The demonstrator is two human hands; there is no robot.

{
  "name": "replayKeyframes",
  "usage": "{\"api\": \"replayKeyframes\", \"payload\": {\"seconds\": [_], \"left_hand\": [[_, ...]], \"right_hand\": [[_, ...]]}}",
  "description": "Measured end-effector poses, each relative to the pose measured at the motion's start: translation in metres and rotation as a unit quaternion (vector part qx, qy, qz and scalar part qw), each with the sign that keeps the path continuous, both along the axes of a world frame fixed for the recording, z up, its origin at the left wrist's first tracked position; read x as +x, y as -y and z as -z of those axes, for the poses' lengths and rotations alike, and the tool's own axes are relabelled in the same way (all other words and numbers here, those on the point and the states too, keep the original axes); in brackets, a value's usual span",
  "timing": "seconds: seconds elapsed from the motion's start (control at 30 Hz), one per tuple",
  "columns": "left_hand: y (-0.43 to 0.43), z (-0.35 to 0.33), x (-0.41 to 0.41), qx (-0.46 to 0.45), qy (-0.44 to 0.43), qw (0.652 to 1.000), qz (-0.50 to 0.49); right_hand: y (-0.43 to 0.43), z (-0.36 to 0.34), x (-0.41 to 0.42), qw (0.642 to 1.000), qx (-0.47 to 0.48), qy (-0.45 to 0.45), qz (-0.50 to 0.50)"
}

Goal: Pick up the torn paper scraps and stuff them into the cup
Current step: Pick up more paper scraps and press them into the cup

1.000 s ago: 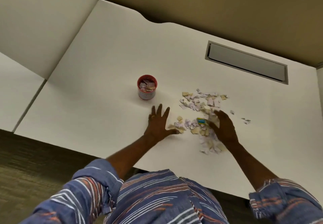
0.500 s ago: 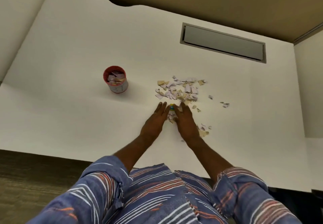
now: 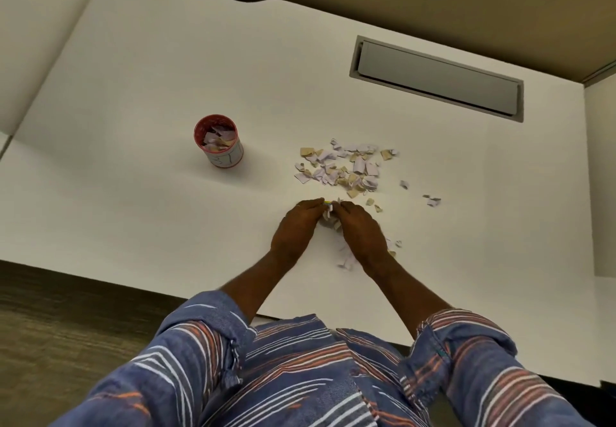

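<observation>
Both hands, left hand and right hand, cupped around crumpled paper scraps (ragged, pale).

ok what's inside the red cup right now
The red cup holds a loose heap of white and tan paper scraps, reaching well up its wall. Whatever lies beneath them, and the cup's bottom, is covered.

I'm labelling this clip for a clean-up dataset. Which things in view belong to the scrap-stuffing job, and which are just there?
Part of the job:
- red-rimmed paper cup, already holding scraps
- loose pile of white and tan torn paper scraps
- bunch of scraps pressed between the left hand and right hand

Just there:
- grey rectangular cable hatch
- white desk
</observation>
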State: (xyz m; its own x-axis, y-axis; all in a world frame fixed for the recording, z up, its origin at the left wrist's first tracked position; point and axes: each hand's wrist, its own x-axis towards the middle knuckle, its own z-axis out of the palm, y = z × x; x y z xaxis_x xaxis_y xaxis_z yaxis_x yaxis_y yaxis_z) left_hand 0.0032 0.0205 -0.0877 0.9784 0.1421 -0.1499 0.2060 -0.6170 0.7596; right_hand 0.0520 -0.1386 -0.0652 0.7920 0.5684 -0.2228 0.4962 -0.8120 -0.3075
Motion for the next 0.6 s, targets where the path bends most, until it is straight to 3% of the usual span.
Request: {"api": "replayKeyframes", "payload": {"seconds": [0.07,0.33,0.6], "left_hand": [[0.005,-0.005,0.002,0.008,0.029,0.999,-0.018],[0.009,-0.030,0.017,-0.152,0.083,0.969,-0.179],[-0.019,-0.045,0.019,-0.210,0.089,0.937,-0.266]], "right_hand": [[0.000,-0.001,0.004,1.000,0.021,0.011,0.020],[-0.016,-0.026,0.017,0.979,0.144,0.039,0.137],[-0.023,-0.043,0.051,0.980,0.079,0.042,0.178]]}}
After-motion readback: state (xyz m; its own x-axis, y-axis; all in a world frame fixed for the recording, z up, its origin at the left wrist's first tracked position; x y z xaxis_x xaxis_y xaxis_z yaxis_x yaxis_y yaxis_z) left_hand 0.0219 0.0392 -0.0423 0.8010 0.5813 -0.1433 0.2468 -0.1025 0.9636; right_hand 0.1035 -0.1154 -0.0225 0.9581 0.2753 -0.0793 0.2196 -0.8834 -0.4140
